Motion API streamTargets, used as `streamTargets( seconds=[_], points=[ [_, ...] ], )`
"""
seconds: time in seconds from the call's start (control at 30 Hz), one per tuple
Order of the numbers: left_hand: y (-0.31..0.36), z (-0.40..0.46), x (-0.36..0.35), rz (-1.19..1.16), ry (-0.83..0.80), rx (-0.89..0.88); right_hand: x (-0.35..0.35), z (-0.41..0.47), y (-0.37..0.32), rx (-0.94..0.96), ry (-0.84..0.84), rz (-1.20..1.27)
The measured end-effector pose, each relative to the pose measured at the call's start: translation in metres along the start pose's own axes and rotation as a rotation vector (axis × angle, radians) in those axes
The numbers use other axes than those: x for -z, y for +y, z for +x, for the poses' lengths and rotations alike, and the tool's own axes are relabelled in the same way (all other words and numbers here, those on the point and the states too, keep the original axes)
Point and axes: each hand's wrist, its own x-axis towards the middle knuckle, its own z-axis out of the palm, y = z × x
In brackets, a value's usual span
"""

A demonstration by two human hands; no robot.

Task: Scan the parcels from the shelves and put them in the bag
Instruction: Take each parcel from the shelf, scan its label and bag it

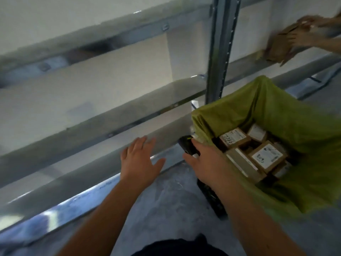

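A green bag (287,115) stands open at the right, lining a dark crate. Inside lie several brown cardboard parcels (265,157) with white labels. My right hand (204,159) grips a black handheld scanner (188,145) at the bag's left rim. My left hand (142,159) hovers with spread fingers in front of the lowest shelf rail (92,145) and holds nothing. The grey metal shelves (103,93) in front of me look bare and blurred.
A steel upright post (221,47) divides the shelving. At the far right another person's hands (306,32) hold a brown parcel (280,45) on a shelf. Grey concrete floor (166,204) lies below me.
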Motion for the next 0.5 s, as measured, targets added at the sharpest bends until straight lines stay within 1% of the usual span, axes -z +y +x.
streamTargets(
  seconds=[0.27,0.4,0.5],
  points=[
    [-0.116,-0.080,0.073,0.021,0.178,0.261,-0.071,-0.013,-0.126,0.325,-0.081,-0.048],
    [-0.178,-0.130,0.112,0.009,0.261,0.338,-0.117,-0.041,-0.204,0.466,-0.119,-0.014],
    [-0.222,-0.169,0.143,-0.001,0.313,0.368,-0.142,-0.063,-0.259,0.555,-0.173,0.071]
  ],
)
